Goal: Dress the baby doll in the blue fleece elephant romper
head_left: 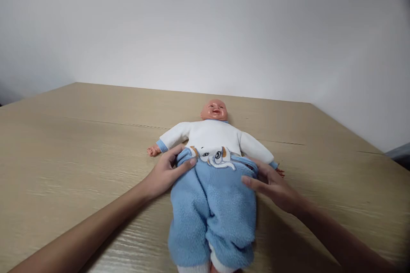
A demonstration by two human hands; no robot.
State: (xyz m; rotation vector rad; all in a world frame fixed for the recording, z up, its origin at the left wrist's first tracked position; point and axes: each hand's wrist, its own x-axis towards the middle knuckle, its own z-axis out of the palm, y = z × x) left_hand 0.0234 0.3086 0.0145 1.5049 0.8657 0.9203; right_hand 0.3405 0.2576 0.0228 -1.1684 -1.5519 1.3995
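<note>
A baby doll [214, 136] lies on its back on the wooden table [80, 145], head away from me. It wears a white top with an elephant patch and fluffy light-blue trousers [213, 209]. My left hand [166, 170] grips the trousers' waistband at the doll's left-of-frame hip, thumb over the band. My right hand [272, 185] rests at the other hip, fingers curled round the waistband edge, thumb stretched across the blue fabric.
A plain white partition wall [205, 38] stands along the table's far edge and right side. The table's right edge runs diagonally at the right. The doll's small hands lie on the table beside my hands.
</note>
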